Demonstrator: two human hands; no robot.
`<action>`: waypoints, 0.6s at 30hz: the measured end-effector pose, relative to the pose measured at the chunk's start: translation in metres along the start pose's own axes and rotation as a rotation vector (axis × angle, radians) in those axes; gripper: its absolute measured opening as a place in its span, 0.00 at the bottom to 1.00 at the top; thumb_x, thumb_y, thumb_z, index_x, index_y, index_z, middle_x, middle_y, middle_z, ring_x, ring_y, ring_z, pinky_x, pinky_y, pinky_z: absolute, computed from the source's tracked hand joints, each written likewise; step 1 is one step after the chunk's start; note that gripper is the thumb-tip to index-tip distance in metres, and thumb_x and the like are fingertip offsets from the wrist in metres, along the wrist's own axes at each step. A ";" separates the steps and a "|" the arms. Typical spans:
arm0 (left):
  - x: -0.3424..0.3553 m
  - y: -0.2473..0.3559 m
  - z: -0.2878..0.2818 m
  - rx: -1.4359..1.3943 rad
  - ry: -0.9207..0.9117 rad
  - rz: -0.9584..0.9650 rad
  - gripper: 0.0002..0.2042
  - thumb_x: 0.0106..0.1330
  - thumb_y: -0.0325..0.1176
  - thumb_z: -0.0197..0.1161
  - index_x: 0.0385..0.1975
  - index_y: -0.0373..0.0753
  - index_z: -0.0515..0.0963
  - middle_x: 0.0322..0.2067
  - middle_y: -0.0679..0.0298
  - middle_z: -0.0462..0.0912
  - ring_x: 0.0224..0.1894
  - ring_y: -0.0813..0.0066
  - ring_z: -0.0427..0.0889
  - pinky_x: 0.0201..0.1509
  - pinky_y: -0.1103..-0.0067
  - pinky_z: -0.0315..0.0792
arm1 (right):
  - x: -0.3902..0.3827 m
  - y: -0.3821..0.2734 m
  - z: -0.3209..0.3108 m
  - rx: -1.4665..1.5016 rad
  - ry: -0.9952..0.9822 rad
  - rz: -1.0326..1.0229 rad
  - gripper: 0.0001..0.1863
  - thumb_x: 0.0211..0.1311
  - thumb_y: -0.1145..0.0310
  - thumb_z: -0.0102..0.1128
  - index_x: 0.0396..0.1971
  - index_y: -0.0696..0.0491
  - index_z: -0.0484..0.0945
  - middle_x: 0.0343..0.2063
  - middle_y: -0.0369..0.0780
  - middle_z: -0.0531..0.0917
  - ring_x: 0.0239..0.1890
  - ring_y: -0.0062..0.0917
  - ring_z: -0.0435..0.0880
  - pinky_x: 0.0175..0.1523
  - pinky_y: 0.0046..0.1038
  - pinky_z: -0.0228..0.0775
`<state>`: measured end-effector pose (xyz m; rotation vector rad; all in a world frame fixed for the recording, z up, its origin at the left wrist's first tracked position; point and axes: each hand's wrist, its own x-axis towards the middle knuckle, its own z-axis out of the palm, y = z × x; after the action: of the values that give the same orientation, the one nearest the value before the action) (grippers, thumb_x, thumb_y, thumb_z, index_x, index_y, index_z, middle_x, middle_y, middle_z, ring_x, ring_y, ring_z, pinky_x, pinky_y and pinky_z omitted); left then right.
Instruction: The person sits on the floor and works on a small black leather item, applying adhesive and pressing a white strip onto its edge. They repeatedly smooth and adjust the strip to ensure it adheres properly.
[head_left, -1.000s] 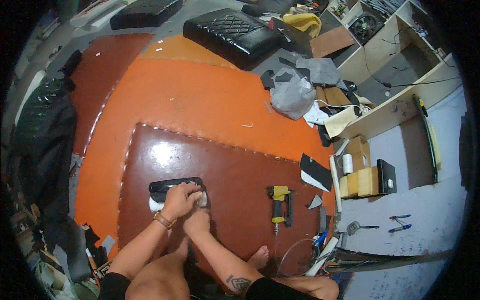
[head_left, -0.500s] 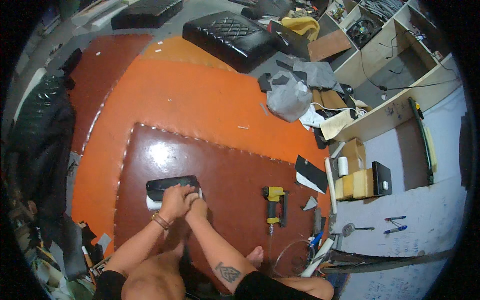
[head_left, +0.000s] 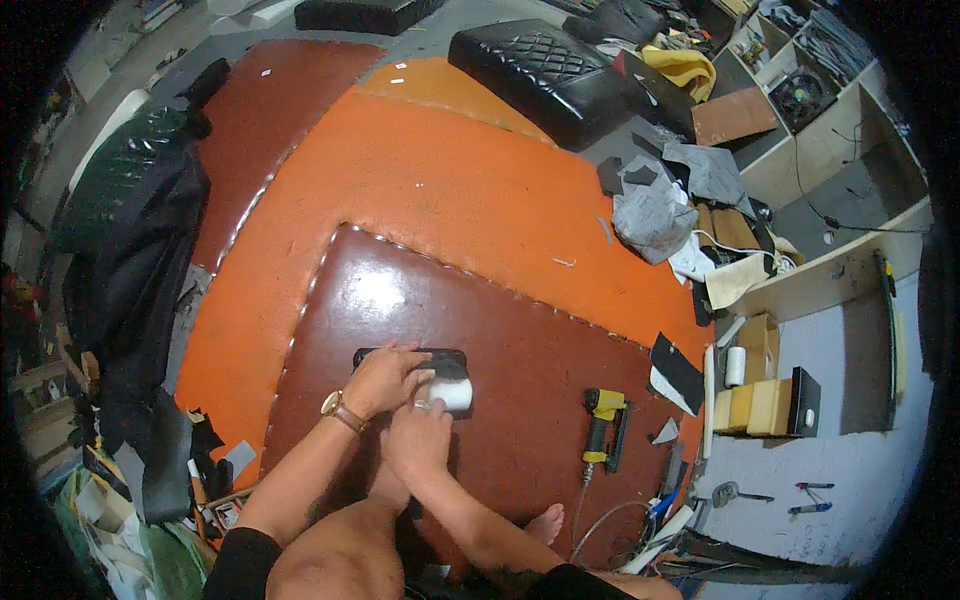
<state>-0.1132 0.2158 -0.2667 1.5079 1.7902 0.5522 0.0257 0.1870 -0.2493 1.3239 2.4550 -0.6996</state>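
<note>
A small black piece [head_left: 445,362] with white padding [head_left: 450,395] at its front lies on the dark maroon padded mat [head_left: 330,340]. My left hand [head_left: 385,382] grips the black material from the left, fingers bent over it. My right hand [head_left: 420,432], lower down, has its curled fingers on the white padding, beside my left hand's thumb; their exact grip is partly hidden. A yellow-and-black nail gun [head_left: 605,425] with a hose lies to the right.
A quilted black cushion [head_left: 530,75] is at the back, grey scraps [head_left: 650,210] at right. Wooden shelving [head_left: 800,270] and foam blocks [head_left: 755,410] line the right. Black sheeting [head_left: 130,280] runs along the left; an orange mat [head_left: 450,180] surrounds the maroon one.
The view has shifted, moving the scene rightward. More white padding now shows at the piece's right end. My right hand has dropped slightly, separating from my left hand's fingertips.
</note>
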 end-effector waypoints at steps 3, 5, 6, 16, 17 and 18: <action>-0.001 -0.013 0.007 -0.059 0.043 0.157 0.17 0.74 0.41 0.66 0.56 0.40 0.88 0.64 0.55 0.84 0.72 0.50 0.76 0.80 0.57 0.62 | 0.003 0.008 -0.001 -0.130 0.185 -0.256 0.28 0.60 0.52 0.74 0.50 0.62 0.87 0.56 0.53 0.85 0.66 0.52 0.73 0.77 0.59 0.53; -0.001 -0.017 0.002 -0.118 0.011 0.117 0.17 0.74 0.40 0.65 0.57 0.41 0.87 0.65 0.56 0.83 0.74 0.52 0.74 0.81 0.57 0.61 | 0.013 0.023 0.009 -0.141 0.158 -0.314 0.30 0.59 0.52 0.74 0.52 0.62 0.86 0.56 0.53 0.85 0.67 0.52 0.72 0.79 0.57 0.51; 0.000 -0.018 0.002 -0.154 -0.011 0.102 0.17 0.74 0.40 0.65 0.57 0.41 0.87 0.66 0.56 0.82 0.74 0.52 0.74 0.81 0.57 0.61 | 0.014 0.027 0.006 -0.149 0.141 -0.334 0.30 0.59 0.52 0.74 0.53 0.62 0.86 0.56 0.53 0.85 0.67 0.53 0.72 0.80 0.57 0.50; -0.014 -0.014 0.019 -0.100 0.109 0.095 0.16 0.75 0.37 0.62 0.55 0.39 0.87 0.54 0.43 0.86 0.58 0.47 0.86 0.79 0.58 0.66 | 0.029 0.029 0.024 -0.012 0.274 -0.366 0.31 0.60 0.59 0.70 0.61 0.59 0.79 0.54 0.54 0.84 0.62 0.51 0.77 0.69 0.57 0.63; -0.014 -0.008 0.021 -0.135 0.133 0.106 0.16 0.74 0.37 0.62 0.54 0.38 0.88 0.53 0.44 0.87 0.57 0.45 0.86 0.76 0.58 0.69 | 0.028 0.036 0.039 0.052 0.236 -0.312 0.30 0.60 0.59 0.69 0.61 0.57 0.80 0.54 0.51 0.85 0.63 0.50 0.78 0.70 0.56 0.62; -0.022 -0.008 0.024 -0.168 0.156 0.087 0.16 0.73 0.37 0.62 0.53 0.37 0.88 0.51 0.45 0.87 0.55 0.43 0.86 0.74 0.58 0.73 | 0.029 0.028 0.036 0.129 0.175 -0.270 0.29 0.59 0.60 0.69 0.61 0.55 0.81 0.54 0.49 0.86 0.63 0.48 0.78 0.72 0.54 0.62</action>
<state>-0.0987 0.1894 -0.2823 1.4657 1.7515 0.8633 0.0336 0.2022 -0.3007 1.1507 2.8076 -0.8504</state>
